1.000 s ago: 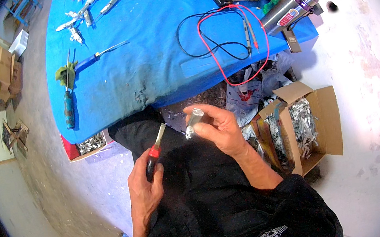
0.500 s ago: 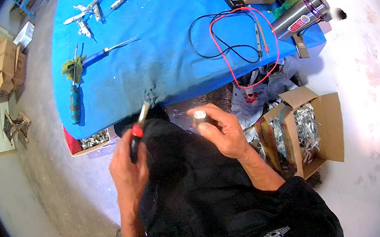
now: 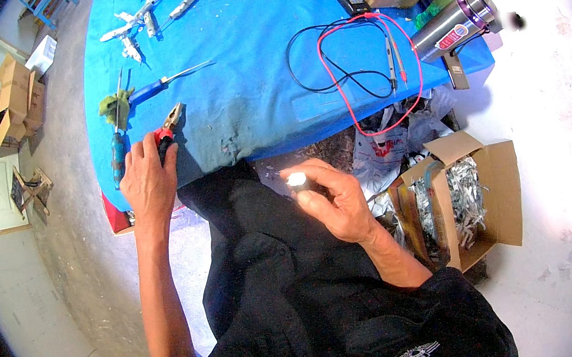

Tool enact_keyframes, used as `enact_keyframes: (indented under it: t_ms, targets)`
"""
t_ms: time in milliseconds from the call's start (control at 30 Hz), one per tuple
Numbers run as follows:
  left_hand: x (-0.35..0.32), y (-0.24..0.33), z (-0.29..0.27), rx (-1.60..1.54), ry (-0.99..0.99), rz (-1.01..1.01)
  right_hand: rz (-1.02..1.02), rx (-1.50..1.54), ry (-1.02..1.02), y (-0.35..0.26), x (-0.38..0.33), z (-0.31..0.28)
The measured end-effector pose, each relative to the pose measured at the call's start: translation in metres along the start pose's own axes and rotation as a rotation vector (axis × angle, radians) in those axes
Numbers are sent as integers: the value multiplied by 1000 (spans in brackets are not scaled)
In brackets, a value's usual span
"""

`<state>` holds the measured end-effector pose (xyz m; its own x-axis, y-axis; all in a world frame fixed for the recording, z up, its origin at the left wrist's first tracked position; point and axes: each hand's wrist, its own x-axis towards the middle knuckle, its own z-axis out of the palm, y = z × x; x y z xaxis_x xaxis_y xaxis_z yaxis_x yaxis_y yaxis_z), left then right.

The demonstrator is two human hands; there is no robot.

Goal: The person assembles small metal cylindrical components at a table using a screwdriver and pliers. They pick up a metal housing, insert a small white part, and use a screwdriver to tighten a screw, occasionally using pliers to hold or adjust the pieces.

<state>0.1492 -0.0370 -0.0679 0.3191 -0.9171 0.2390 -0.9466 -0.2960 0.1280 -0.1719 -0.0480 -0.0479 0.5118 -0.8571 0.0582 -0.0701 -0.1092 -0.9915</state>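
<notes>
So the big blue-covered table (image 3: 245,86) spans roughly 10 to 2 o'clock, with a bunch of silvery parts (image 3: 185,5) lying on it around 11. The cardboard box (image 3: 499,194) near 4 o'clock is pretty well loaded with thin silvery strips (image 3: 466,191), so this reads like mid-batch to me: a fair bit done, some left, exact split anyone's guess. Left hand (image 3: 148,173), just past 9, is wrapped around the red-handled pliers (image 3: 175,117), nose aimed toward 1 o'clock at the near table edge; can't tell if they touch the cloth. Right hand (image 3: 338,204), just off the middle toward 4, has a stubby piece (image 3: 297,178) pinched between thumb and fingers, well apart from the pliers. That piece shows a bright, whitish end, kinda glaring; fingers hide most of its body, so I can't tell if it's finished.
</notes>
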Motion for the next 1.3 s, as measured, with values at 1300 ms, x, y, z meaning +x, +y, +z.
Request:
enact_keyframes:
  t_ms: [1300]
  targets:
    - [-80,95,-57,-707,174,471,349,653,-95,-1,-18,28]
